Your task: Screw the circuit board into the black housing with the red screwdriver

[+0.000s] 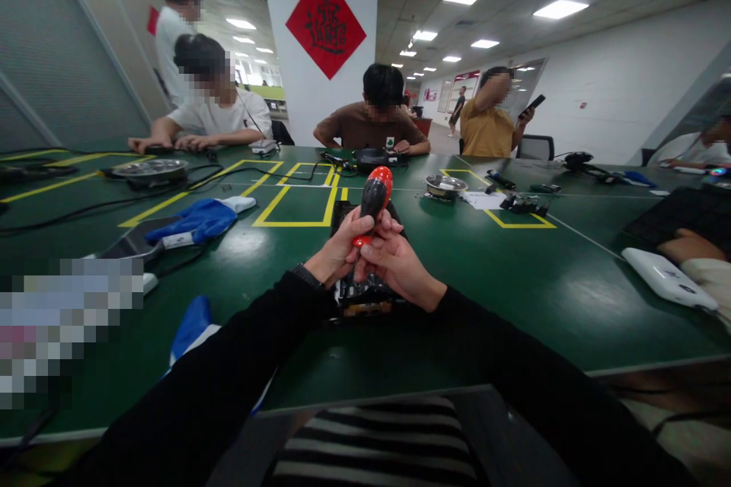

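Observation:
A screwdriver [375,196] with a fat red-and-black handle stands nearly upright in front of me. My left hand [343,243] is closed around its handle, thumb along the side. My right hand [397,262] is closed at the lower end, fingers pinched together where the handle meets the shaft. The shaft and tip are hidden by my fingers, so I cannot tell what they touch. Directly under both hands lies a black device [365,310] with its inner parts showing, largely covered by the hands.
Blue-and-white gloves [199,222] lie left on the green table [285,259]. Metal bowls [445,186] stand farther back, beside small black parts [522,204]. A white case [668,275] is at right. Cables cross the left side. Several people sit or stand around.

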A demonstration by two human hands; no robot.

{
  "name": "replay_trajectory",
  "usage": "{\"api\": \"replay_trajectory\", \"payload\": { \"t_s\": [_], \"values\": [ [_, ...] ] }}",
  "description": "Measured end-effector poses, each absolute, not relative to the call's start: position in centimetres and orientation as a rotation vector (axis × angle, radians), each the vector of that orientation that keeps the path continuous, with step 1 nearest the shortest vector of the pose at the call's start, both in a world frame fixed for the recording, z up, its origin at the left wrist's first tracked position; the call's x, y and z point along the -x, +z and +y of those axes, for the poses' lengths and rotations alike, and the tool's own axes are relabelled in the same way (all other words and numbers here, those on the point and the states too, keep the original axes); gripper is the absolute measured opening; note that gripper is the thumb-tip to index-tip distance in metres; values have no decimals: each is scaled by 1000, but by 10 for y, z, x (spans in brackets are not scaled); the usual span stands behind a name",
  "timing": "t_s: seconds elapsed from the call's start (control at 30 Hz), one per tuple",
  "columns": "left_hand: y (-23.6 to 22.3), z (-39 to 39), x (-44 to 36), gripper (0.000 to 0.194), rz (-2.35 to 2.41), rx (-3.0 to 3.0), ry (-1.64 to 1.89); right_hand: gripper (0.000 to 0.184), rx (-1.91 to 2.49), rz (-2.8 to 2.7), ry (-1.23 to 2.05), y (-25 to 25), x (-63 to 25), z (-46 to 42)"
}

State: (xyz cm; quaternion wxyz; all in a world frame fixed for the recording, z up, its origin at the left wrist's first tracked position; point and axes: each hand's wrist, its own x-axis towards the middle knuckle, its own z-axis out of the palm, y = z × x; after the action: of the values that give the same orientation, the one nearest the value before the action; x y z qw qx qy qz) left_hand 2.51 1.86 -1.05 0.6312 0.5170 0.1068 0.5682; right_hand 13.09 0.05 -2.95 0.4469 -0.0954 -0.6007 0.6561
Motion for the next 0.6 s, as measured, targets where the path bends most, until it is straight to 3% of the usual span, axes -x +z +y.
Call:
{"api": "replay_trajectory", "payload": {
  "t_s": [0.6],
  "values": [
    [-14,22,-22,36,231,-1298,1266,20,173,-1450,1662,-29,-131,2]
  ]
}}
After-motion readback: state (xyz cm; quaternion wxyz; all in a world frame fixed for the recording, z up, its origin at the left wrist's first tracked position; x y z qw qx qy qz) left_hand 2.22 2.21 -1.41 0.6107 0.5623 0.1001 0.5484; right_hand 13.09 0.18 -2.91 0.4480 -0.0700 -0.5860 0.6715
